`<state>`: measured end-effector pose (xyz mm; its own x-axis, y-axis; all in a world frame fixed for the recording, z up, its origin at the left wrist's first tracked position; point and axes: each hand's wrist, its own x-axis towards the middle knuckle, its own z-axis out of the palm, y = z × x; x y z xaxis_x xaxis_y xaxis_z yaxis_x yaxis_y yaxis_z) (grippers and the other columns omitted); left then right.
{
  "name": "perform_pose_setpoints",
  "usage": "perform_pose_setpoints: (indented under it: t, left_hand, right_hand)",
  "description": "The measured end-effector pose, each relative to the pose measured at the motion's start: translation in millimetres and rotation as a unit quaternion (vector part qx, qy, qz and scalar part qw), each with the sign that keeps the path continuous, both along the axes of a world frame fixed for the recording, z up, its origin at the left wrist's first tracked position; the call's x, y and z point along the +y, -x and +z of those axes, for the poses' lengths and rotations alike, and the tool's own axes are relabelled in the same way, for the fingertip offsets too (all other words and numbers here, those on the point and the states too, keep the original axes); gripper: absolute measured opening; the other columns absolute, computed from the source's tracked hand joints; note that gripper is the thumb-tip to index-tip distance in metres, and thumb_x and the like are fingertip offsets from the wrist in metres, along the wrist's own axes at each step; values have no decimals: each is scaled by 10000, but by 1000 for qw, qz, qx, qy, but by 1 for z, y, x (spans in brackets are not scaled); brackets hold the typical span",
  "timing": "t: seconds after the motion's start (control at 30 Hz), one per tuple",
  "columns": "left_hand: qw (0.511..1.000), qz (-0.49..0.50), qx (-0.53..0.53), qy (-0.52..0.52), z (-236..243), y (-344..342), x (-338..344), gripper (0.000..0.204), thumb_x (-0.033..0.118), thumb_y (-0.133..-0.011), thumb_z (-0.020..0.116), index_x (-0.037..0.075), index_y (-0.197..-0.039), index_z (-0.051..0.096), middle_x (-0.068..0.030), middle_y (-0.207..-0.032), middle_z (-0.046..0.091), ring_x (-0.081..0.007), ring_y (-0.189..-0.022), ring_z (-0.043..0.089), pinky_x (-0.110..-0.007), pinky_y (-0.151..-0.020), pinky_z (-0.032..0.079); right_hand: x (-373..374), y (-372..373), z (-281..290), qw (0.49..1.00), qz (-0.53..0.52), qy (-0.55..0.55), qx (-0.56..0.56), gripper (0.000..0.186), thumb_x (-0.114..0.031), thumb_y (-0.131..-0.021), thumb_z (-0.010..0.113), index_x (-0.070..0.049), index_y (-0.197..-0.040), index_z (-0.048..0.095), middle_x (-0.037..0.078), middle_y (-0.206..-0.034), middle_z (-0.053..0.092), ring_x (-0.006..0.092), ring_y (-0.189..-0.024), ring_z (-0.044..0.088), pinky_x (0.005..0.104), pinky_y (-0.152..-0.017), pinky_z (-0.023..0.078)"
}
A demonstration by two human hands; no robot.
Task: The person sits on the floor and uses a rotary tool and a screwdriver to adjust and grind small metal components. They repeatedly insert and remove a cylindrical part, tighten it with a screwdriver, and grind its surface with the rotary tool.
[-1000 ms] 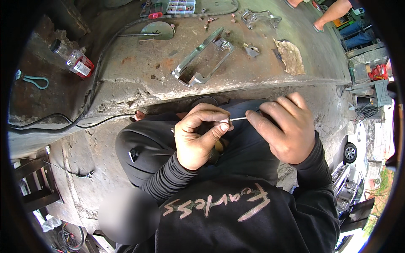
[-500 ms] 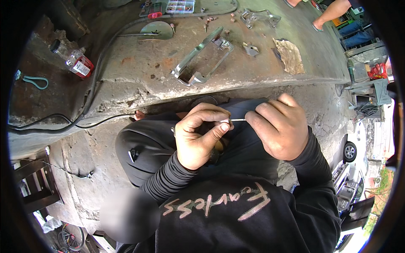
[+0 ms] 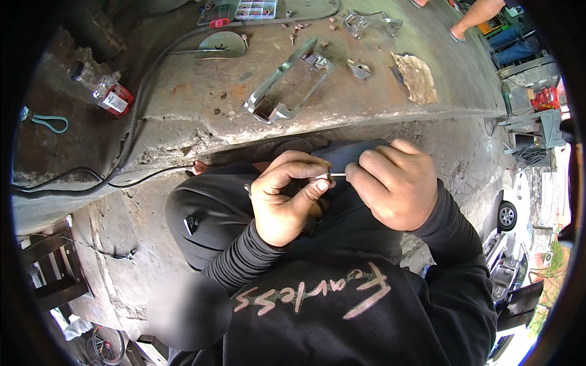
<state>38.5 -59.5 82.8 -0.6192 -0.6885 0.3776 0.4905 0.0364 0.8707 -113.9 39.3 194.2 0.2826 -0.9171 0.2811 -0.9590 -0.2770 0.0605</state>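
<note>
Over my crossed legs in dark trousers (image 3: 195,238), my left hand (image 3: 284,201) pinches a small metal piece (image 3: 324,177) between curled thumb and fingers; its shape is mostly hidden. A thin silver rod (image 3: 339,174) runs horizontally from that piece into the curled fingers of my right hand (image 3: 394,186), which grip its far end. Beyond my hands, on the worn concrete ledge (image 3: 201,104), lie a rectangular polished metal frame (image 3: 262,97), a second metal bracket (image 3: 372,24) and a crumpled brown cloth (image 3: 416,76).
A compartment box (image 3: 256,9), round disc (image 3: 221,44), scattered small fittings and a corrugated hose (image 3: 133,128) are farther back. A plastic bottle with red contents (image 3: 113,97) lies left. Another person's leg (image 3: 473,21) is upper right; a dark wooden stand (image 3: 55,277) is lower left, a car (image 3: 506,216) right.
My right hand has moved left, toward my left hand, and less of the rod shows between them. My left hand keeps its pinch in almost the same place.
</note>
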Motion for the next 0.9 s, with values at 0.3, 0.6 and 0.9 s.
perform_pose_setpoints:
  t: [0.3,0.6,0.9]
  left_hand:
    - [1000,-1,5,26,2,-1,0,124,-55,-822,722,-44,-934,671,-153,-990,653,-184,-828,674,-290,-734,589]
    - [998,-19,15,49,1,-1,-1,138,-59,-806,735,-40,-930,677,-153,-969,661,-182,-817,674,-275,-700,567]
    - [999,46,-13,25,3,1,-2,154,-73,-787,742,-33,-925,686,-131,-926,671,-186,-852,642,-288,-754,531]
  right_hand:
    - [-3,1,5,998,4,-55,-33,176,-117,-702,661,-33,-855,630,56,-729,520,215,-566,563,344,-518,446]
    - [-5,10,5,952,-55,-230,-196,124,-49,-790,635,-41,-903,585,116,-780,635,327,-686,646,413,-598,514]
    - [-14,1,7,995,-6,-101,2,131,-152,-764,625,-96,-882,613,50,-811,579,252,-713,632,384,-590,501]
